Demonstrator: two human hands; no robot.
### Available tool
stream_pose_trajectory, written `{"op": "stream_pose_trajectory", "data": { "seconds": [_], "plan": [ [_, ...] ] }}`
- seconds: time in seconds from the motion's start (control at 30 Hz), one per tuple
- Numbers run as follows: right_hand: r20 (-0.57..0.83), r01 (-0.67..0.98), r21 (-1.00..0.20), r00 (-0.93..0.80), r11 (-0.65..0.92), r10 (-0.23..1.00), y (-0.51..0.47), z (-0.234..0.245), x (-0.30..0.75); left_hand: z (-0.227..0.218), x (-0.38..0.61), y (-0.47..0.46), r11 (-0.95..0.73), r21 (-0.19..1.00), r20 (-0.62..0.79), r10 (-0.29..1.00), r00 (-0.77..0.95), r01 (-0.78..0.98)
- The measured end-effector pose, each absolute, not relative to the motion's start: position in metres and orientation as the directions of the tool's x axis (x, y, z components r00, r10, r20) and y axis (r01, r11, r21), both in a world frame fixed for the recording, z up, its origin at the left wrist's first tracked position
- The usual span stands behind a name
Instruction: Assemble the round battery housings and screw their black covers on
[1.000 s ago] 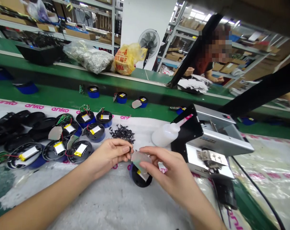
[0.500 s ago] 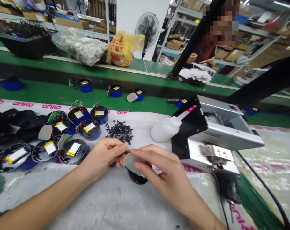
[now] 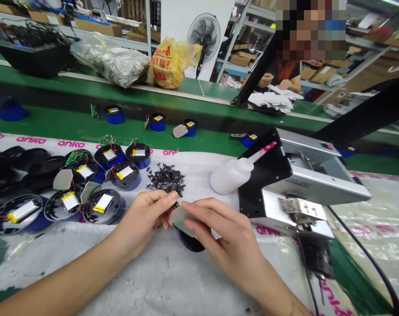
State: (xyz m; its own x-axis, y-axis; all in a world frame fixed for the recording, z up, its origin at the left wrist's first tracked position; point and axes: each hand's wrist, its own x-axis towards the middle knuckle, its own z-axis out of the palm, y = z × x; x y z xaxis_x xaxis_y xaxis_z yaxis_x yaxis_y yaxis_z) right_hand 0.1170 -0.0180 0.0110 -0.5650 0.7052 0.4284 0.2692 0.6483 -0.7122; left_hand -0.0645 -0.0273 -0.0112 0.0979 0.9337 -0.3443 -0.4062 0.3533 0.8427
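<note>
Along the green assembly-line tabletop (image 3: 87,127) a white plastic sheet printed in pink "anko" (image 3: 199,169) carries the action, with a silver-and-black bench machine (image 3: 304,184) looming at the right and, across the line, a co-worker's hands (image 3: 274,81) over a heap of white sheets (image 3: 271,101). On the sheet, a row of round black-and-blue plastic housings with flat yellow-tagged batteries (image 3: 103,204) sits at the left, a white plastic squeeze bottle with a pink-marked nozzle (image 3: 230,176) lies against the machine, and a loose pile of small black plastic pieces (image 3: 166,179) sits dead centre. Now to the hands: the left hand (image 3: 143,217) is curled almost closed, pinching a small dark piece (image 3: 174,206), mostly hidden by the fingers. The right hand (image 3: 222,237) is partly open, its fingers holding a pale silvery rounded plate (image 3: 180,220) by the edge, right above a black round housing (image 3: 191,242), with the two hands almost touching.
</note>
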Motion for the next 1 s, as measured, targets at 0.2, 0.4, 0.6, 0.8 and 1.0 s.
{"op": "stream_pose_trajectory", "data": {
  "seconds": [0.2,0.4,0.6,0.8,1.0],
  "plan": [
    [0.422,0.273,-0.725,-0.549,0.632,0.721,-0.019,0.010,0.115,-0.012,-0.066,-0.028,0.286,0.909,-0.288,0.957,0.038,-0.303],
    [0.446,0.266,-0.728,-0.517,0.632,0.731,-0.019,0.009,0.116,-0.008,-0.064,-0.035,0.081,0.992,-0.090,0.992,-0.084,-0.100],
    [0.503,0.446,-0.532,-0.517,0.720,0.693,-0.015,0.007,0.121,-0.011,-0.069,-0.033,0.179,0.954,-0.164,0.983,0.082,-0.240],
    [0.408,0.533,-0.549,-0.502,0.644,0.763,-0.015,0.012,0.129,-0.009,-0.067,-0.035,-0.094,0.978,0.060,0.982,0.181,0.184],
    [0.311,0.473,-0.665,-0.528,0.578,0.790,-0.013,0.035,0.141,-0.015,-0.073,-0.024,-0.271,0.887,0.050,0.862,0.504,0.375]
  ]
}}
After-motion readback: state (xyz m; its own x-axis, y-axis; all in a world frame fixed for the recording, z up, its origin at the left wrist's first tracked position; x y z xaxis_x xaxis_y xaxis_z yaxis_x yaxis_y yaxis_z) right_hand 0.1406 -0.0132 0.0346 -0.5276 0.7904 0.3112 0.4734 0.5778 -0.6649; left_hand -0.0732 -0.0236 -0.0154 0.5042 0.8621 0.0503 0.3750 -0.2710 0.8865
